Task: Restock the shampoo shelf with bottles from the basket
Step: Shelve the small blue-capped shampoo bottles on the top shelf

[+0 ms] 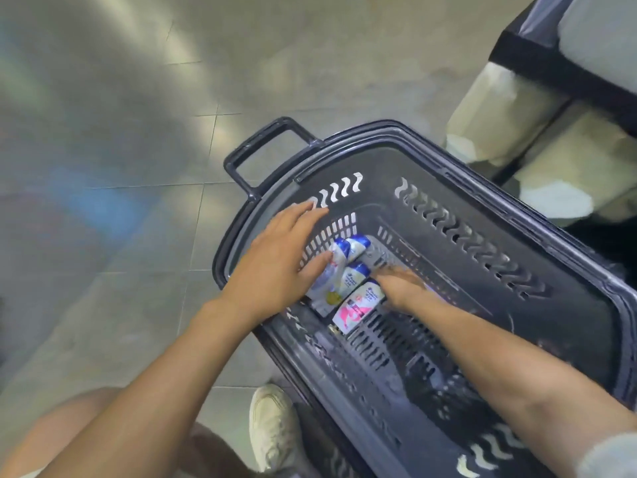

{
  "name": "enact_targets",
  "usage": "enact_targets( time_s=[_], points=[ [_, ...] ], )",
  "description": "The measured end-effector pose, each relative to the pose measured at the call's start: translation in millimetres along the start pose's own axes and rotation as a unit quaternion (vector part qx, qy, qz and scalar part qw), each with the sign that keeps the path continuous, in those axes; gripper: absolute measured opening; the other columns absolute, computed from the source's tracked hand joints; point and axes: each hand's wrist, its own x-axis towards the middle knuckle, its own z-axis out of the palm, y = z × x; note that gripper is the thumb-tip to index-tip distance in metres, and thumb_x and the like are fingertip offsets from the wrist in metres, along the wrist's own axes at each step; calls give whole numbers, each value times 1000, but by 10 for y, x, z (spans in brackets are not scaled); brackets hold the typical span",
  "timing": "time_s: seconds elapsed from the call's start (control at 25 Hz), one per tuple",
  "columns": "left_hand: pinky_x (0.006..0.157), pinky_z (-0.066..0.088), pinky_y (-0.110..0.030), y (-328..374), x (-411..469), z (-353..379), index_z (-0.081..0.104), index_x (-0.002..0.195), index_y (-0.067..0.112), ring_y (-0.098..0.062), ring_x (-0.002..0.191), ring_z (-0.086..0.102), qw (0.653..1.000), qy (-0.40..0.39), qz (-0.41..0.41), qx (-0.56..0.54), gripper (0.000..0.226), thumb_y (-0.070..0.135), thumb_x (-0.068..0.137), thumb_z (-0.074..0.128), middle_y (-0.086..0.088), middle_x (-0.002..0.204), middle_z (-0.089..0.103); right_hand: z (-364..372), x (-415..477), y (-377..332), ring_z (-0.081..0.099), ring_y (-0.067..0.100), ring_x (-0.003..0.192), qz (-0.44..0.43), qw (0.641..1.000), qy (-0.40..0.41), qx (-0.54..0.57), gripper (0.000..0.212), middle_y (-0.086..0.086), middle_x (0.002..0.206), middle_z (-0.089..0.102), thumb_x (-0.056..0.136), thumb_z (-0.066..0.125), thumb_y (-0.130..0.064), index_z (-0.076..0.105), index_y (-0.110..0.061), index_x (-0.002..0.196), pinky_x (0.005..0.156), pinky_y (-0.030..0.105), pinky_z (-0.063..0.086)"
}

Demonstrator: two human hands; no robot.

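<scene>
Small white shampoo bottles with blue caps (344, 270) lie heaped in a corner of the dark slotted plastic basket (517, 160). You're at pickup: left hand (275, 260) spread wide, thumb touching one bottle; right hand (401, 288) low beside them, grip unclear. Next, close round a bottle and lift.

Contents, head view:

- Basket (379, 163): dark grey slotted plastic, centre to lower right of frame; loop handle (256, 139) at its upper-left end.
- Shampoo bottles (348, 276): four, white with blue caps, lying close together in the basket's left corner; the lowest one, the pink-labelled bottle (356, 307), lies just beside the others.
- Left hand (275, 267): fingers spread over the basket's left wall, thumb touching the leftmost bottle.
- Right hand (401, 288): low in the basket, against the pink-labelled bottle; grip blurred.
- Tiled floor (103, 132): left.
- White shoe (275, 429): bottom centre.
- Shelf unit (551, 70): upper right.
</scene>
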Motion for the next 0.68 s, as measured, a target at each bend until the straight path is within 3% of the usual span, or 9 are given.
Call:
enact_targets(
  time_s=[0.16,0.28,0.36,0.44,0.52,0.6,0.68],
  points=[
    [120,27,-27,4,-11,-60,33,159,32,-7,153,28,999,7,-15,-37,65,50,102,57,12,166,32,107,108,115,43,25,138,-26,997,22,-63,49,-4,149,52,90,67,-48,60,-34,136,113,37,32],
    [124,24,-29,13,57,-55,33,161,30,-7,155,23,998,-15,-37,-41,70,51,100,60,10,167,33,-21,-21,228,56,23,127,-64,996,-4,-60,53,-3,137,61,80,78,-47,66,-29,129,103,34,45],
    [126,20,-31,39,156,-18,32,162,30,-6,158,17,996,-63,-33,-46,75,52,98,64,12,169,29,-162,-150,292,66,24,110,-59,998,-6,-27,41,-2,118,70,78,79,-36,69,-28,117,89,34,52],
    [124,24,-28,76,269,40,35,162,30,-6,157,23,989,-116,-31,-83,72,52,99,63,12,169,31,-384,-296,290,69,23,98,-66,997,-4,-26,34,-3,104,73,79,78,-30,69,-27,112,80,34,55],
    [119,31,-27,84,397,104,38,160,30,-9,152,35,975,-170,-42,-140,67,48,101,63,12,166,38,-636,-460,248,69,23,93,-77,996,6,-43,33,-2,99,73,80,79,-33,69,-24,110,78,37,55],
    [124,32,-35,90,517,157,39,160,29,-10,150,38,953,-228,-46,-195,66,44,101,65,11,165,39,-897,-677,227,66,20,89,-100,994,30,-35,36,-5,95,70,80,80,-36,69,-22,111,76,38,53],
    [126,32,-40,105,603,200,37,161,27,-10,151,37,931,-273,-46,-238,69,39,101,68,10,166,38,-1181,-941,205,61,8,87,-131,990,54,9,39,-17,97,65,82,80,-38,68,-27,117,75,29,48]
  ],
)
